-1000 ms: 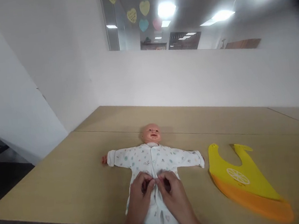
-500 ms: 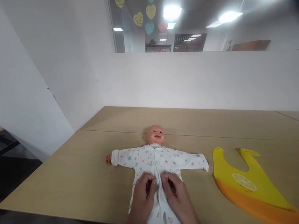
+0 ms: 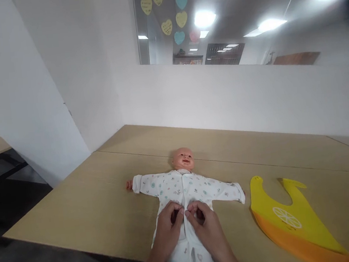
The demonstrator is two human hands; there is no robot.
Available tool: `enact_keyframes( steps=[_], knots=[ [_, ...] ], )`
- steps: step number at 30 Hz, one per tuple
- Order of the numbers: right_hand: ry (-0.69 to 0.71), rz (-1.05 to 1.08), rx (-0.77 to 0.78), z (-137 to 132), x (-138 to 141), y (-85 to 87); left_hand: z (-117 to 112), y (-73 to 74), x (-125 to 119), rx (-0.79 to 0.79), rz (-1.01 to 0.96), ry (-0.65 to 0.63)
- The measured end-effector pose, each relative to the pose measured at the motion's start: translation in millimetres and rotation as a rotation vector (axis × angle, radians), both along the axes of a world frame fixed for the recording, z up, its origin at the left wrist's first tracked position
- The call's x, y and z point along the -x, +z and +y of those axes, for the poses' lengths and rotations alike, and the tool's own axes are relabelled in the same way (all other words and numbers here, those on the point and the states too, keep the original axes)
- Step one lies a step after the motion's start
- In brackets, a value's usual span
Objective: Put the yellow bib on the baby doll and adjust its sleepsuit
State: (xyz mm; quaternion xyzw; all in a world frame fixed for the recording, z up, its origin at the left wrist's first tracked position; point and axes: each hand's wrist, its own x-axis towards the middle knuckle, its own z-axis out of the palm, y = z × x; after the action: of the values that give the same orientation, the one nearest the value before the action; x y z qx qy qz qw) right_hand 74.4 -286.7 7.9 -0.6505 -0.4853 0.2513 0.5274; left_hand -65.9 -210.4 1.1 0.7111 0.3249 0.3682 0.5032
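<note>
A baby doll (image 3: 182, 160) lies on its back on the bench (image 3: 90, 199), arms spread out to both sides, dressed in a white printed sleepsuit (image 3: 181, 189). Both hands meet at the front opening of the sleepsuit, below the doll's chest. The left hand (image 3: 168, 230) has its fingers curled and pinched together on the left edge of the cloth; the right hand (image 3: 206, 226) is pinched the same way on the right edge, and the fingertips of the two hands nearly touch at the middle seam. What sits between the fingertips is too small to tell. To the right of the doll, well apart from its outstretched sleeve, a yellow and orange bib (image 3: 285, 219) lies flat on the bench.
</note>
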Motion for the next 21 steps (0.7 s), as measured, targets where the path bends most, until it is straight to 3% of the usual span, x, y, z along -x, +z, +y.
enact_keyframes(
  steps=[15,21],
  knots=[
    [0.014,-0.046,-0.029,-5,-2,5.0,0,10.5,-11,-0.026,0.094,0.112],
    [0.025,-0.042,-0.047,-10,-7,-5.9,-4,13.1,-13,0.049,0.051,0.115]
  ],
)
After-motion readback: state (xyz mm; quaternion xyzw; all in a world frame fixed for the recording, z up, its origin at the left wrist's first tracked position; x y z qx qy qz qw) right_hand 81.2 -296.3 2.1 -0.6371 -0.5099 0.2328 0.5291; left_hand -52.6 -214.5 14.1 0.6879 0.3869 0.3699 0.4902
